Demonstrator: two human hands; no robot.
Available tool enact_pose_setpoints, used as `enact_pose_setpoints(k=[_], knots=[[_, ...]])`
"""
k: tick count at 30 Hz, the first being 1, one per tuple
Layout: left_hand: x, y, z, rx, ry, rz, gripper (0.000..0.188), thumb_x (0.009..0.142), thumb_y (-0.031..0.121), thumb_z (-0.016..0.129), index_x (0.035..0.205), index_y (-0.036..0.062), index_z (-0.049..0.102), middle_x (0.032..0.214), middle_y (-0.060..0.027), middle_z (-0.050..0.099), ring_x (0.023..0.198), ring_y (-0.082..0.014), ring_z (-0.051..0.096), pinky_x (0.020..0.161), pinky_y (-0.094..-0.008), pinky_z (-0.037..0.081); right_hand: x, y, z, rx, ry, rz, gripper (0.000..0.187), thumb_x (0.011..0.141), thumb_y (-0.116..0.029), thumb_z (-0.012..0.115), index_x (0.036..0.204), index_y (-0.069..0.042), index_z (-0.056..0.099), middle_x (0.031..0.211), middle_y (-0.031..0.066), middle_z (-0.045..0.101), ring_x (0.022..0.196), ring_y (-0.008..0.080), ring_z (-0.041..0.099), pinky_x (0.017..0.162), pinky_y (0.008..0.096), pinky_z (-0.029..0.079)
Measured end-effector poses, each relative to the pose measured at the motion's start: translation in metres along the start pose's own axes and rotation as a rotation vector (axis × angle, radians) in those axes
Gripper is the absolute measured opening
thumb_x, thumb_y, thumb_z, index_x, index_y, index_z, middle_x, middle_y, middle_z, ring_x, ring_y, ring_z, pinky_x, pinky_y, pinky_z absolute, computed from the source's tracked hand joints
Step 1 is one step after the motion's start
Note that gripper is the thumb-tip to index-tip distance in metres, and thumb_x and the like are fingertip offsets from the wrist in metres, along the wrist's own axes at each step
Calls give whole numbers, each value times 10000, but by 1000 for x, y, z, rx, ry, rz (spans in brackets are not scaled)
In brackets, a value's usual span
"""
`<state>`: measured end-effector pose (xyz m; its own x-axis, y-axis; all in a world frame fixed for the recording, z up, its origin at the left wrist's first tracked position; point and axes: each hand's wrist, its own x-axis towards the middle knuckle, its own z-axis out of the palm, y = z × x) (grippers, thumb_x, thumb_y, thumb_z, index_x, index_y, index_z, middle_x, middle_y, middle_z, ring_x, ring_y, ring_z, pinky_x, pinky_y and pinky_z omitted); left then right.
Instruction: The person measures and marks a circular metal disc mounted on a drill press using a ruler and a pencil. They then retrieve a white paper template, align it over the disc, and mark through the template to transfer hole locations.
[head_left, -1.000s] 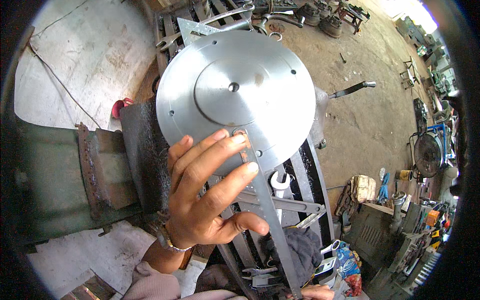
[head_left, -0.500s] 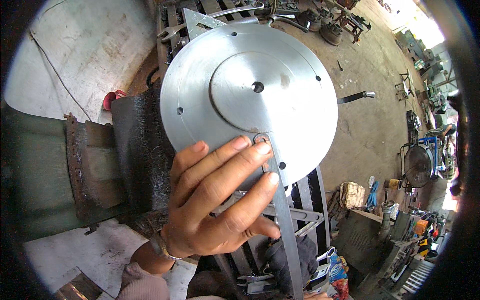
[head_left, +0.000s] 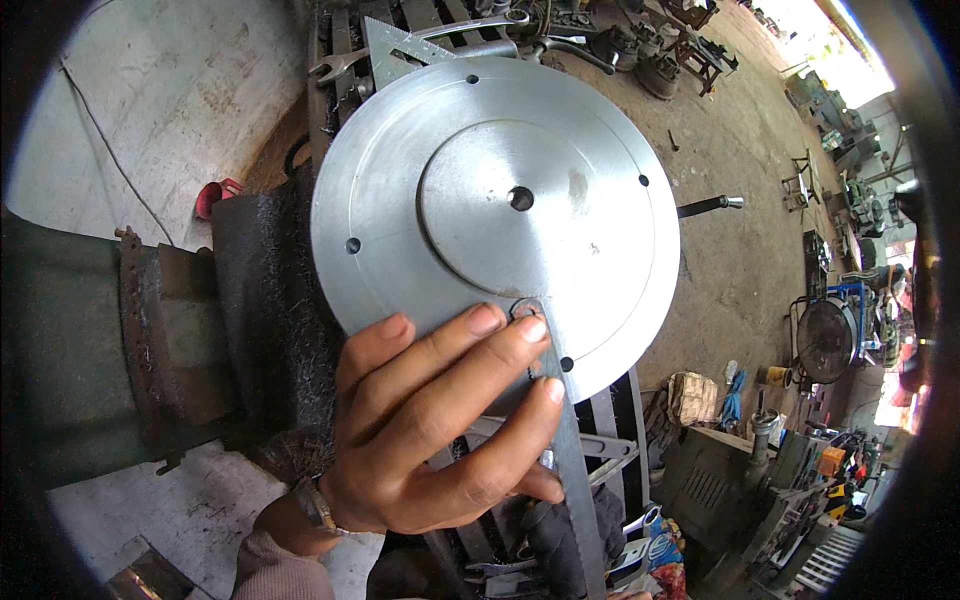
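A: What is the left hand (head_left: pixel 450 430) doing?

B: It is palm down with its fingers spread, the fingertips on a flat metal strip (head_left: pixel 577 480) and on the disc beside it. The thumb is beside the strip's edge, mostly beneath the index finger.

A: And the right hand (head_left: pixel 630 596)?

B: Only a sliver shows at the lower edge, near the strip's close end — I cannot tell whether it grips anything.

A: Where does the metal disc (head_left: pixel 480 235) lie?

B: Directly beyond the left hand, its near rim under those fingers. It has a raised round centre with a hole in it, and four smaller holes around it. The strip's rounded end lies on it.

A: What else is close?

B: To the right of the left wrist, a dark cloth (head_left: pixel 560 545). Right of the fingers, the slats (head_left: pixel 604 405) of a metal bed show past the disc.

A: Farther off?

B: Beyond the disc from the hand, a set square (head_left: pixel 390 50) and an open-ended wrench (head_left: pixel 340 67). Far left of the fingers, a red mug (head_left: pixel 210 198); far right, past a black handle (head_left: pixel 708 206), a round fan (head_left: pixel 828 335) on the shop floor (head_left: pixel 735 290).
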<state>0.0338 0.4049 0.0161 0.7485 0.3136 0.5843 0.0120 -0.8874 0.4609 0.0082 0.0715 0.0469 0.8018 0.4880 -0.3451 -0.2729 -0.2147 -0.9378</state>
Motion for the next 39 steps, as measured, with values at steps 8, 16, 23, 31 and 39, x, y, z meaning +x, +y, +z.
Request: enact_pose_setpoints(k=[8, 16, 23, 31, 39], knots=[[-4, -4, -4, 82, -88, 83, 488, 917, 605, 536, 1209, 216, 563, 1258, -92, 582, 1208, -276, 534, 1144, -487, 278, 0, 9, -2, 29, -28, -63, 440, 837, -366, 751, 812, 73, 721, 616, 114, 652, 492, 178, 566, 477, 298, 420], [-4, -4, -3, 65, -81, 69, 480, 921, 599, 532, 1208, 216, 568, 1257, -89, 592, 1206, -274, 538, 1142, -481, 281, -1, 8, 6, 16, 24, -56, 425, 842, -351, 739, 830, 73, 721, 624, 119, 650, 508, 193, 580, 502, 321, 436], [-4, -4, -3, 79, -78, 57, 481, 922, 602, 527, 1211, 220, 572, 1239, -83, 616, 1191, -273, 551, 1139, -474, 284, -5, 12, 2, 41, -16, -60, 366, 845, -288, 720, 908, 73, 708, 687, 160, 663, 542, 243, 600, 545, 366, 459], [-4, -4, -5, 90, -98, 56, 500, 896, 618, 559, 1198, 220, 579, 1250, -93, 618, 1187, -289, 552, 1127, -475, 290, -7, 17, -1, 71, -43, -71, 324, 849, -216, 697, 997, 72, 692, 759, 206, 678, 582, 299, 622, 594, 418, 485], [-3, -1, -2, 64, -53, 3, 380, 942, 560, 525, 1148, 250, 604, 1208, -26, 652, 1219, -200, 540, 1164, -431, 248, -17, 22, -6, 128, -88, -78, 318, 852, -143, 675, 1086, 72, 677, 832, 252, 694, 621, 356, 645, 642, 469, 512]])
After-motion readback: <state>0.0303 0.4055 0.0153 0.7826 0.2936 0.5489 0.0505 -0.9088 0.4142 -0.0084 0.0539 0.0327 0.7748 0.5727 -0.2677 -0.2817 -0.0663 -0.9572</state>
